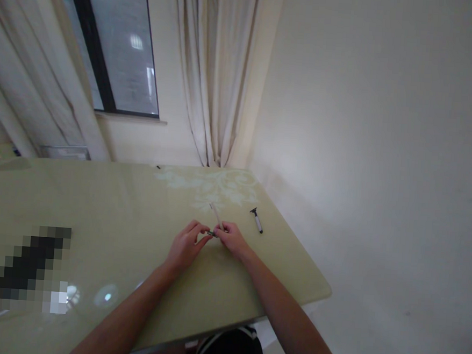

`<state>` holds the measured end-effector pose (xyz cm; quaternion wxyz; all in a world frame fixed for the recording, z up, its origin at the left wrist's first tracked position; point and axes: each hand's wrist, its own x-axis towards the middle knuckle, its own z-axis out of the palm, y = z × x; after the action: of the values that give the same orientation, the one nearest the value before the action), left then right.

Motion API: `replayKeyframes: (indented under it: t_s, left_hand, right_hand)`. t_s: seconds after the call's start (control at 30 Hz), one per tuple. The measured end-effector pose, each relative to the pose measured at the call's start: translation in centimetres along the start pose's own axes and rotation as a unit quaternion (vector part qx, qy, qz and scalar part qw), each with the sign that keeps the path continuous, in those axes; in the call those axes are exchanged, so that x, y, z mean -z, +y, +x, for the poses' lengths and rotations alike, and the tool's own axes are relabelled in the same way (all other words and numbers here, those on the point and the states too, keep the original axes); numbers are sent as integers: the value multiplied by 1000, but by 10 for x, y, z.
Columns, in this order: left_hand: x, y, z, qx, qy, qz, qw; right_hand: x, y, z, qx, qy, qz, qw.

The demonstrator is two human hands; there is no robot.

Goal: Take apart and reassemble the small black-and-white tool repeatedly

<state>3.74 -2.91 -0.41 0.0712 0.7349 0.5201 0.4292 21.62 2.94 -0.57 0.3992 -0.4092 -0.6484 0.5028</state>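
Over the pale green table (pixel 136 213), my left hand (pixel 186 243) and my right hand (pixel 229 238) meet around a small dark green item (pixel 211 233). The thumb and fingertips of my left hand pinch its left end. My right hand is closed at its other end and also holds a thin pale stick (pixel 216 213), which points up and away. What the stick is cannot be made out. To the right of my right hand lies a razor (pixel 258 221) with a grey handle and dark head.
A small dark bit (pixel 158 167) lies at the table's back edge. A pixelated dark patch covers the left side. Curtains (pixel 215 62) and a window stand behind; a white wall (pixel 362 153) borders the right.
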Motion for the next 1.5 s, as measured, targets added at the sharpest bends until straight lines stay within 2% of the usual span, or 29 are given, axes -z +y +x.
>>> replayKeyframes:
  t_s: [0.17, 0.3, 0.4, 0.53, 0.67, 0.77, 0.87, 0.97, 1.03, 1.17, 1.3, 1.5]
  left_hand:
    - [1, 4, -1, -17, -4, -2, 1000]
    - [-1, 4, -1, -29, -36, -37, 998]
    - [-4, 1, 0, -2, -42, -65, 997]
    - [-7, -5, 1, 43, -37, -91, 994]
    - [-5, -6, 1, 11, -60, -87, 994]
    - [-1, -4, 1, -4, -47, -58, 997]
    - [5, -6, 4, 2, 0, -42, 999]
    - [11, -12, 7, 19, 58, -34, 998]
    - [14, -15, 9, 27, 74, -28, 996]
    - [18, -17, 10, 36, 83, -32, 995]
    - [19, -14, 11, 30, 85, -41, 995]
    - [20, -13, 12, 30, 87, -48, 995]
  right_hand:
    - [-2, -5, -3, -19, 1, 26, 999]
    - [-2, -6, -5, -25, -2, 29, 999]
    - [0, -5, -4, -11, -11, 16, 1000]
    - [2, -3, -3, 21, -50, 7, 999]
    - [2, -2, -3, 29, -99, 27, 994]
    - [2, -3, -2, 35, -112, 31, 993]
    - [4, -5, -2, 48, -71, 18, 996]
    - [11, -7, -1, 104, 10, -47, 993]
    - [16, -7, -1, 137, 38, -102, 985]
    - [21, -6, -2, 150, 47, -144, 977]
    - [20, -7, -1, 209, 72, -161, 962]
    - [18, -6, -4, 237, 33, -220, 945]
